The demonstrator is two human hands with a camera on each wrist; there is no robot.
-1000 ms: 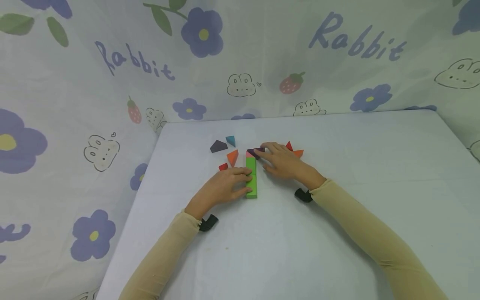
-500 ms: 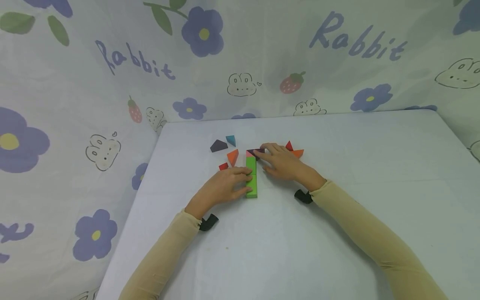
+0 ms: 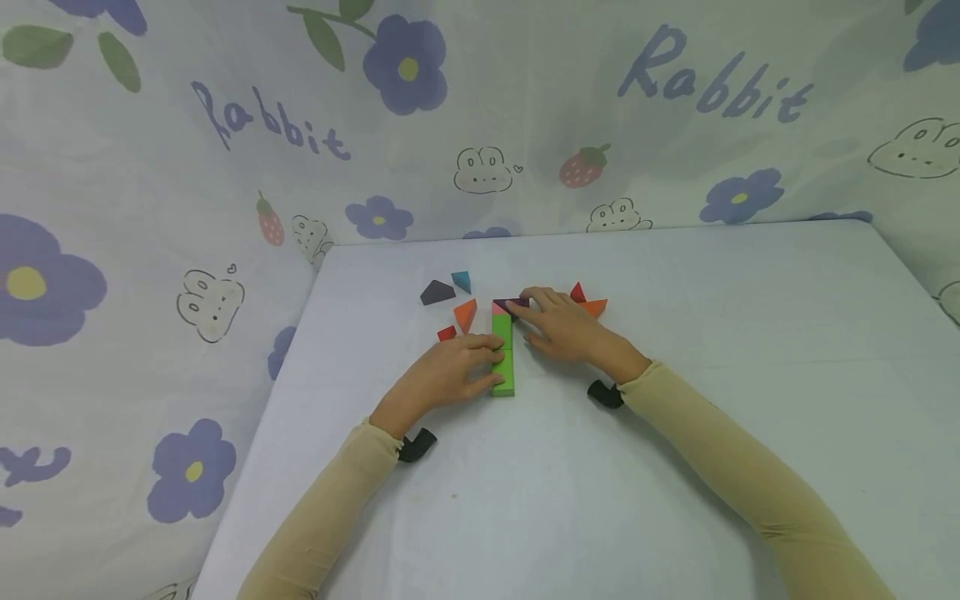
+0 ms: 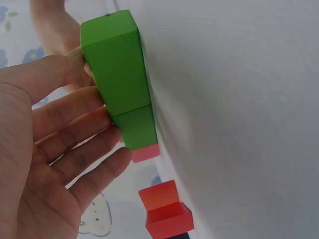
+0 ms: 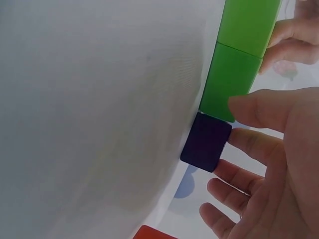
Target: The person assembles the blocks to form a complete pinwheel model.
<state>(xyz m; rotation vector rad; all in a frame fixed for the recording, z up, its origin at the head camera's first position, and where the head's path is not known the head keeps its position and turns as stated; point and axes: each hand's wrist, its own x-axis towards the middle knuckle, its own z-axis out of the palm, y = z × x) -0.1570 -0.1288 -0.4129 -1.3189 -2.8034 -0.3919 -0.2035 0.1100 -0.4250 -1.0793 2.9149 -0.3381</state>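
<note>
Clock centred on green blocks (image 3: 506,368), head view. They're smooth, satin sheen, look painted. Purple block (image 5: 206,143) at 12: smooth, duller. White table cover (image 3: 540,500): matt, cloth-like. Backdrop (image 3: 525,108) at 12: printed cloth, lightly wrinkled. Sleeves (image 3: 322,500), 8 and 4: matt cloth. Black wrist pieces (image 3: 422,445), 7:30 and 3:30: matt, material unclear.

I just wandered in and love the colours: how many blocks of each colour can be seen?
Green blocks: 2
Orange blocks: 2
Red blocks: 2
Pink block: 1
Purple block: 1
Dark grey block: 1
Blue block: 1
Total visible: 10
</note>
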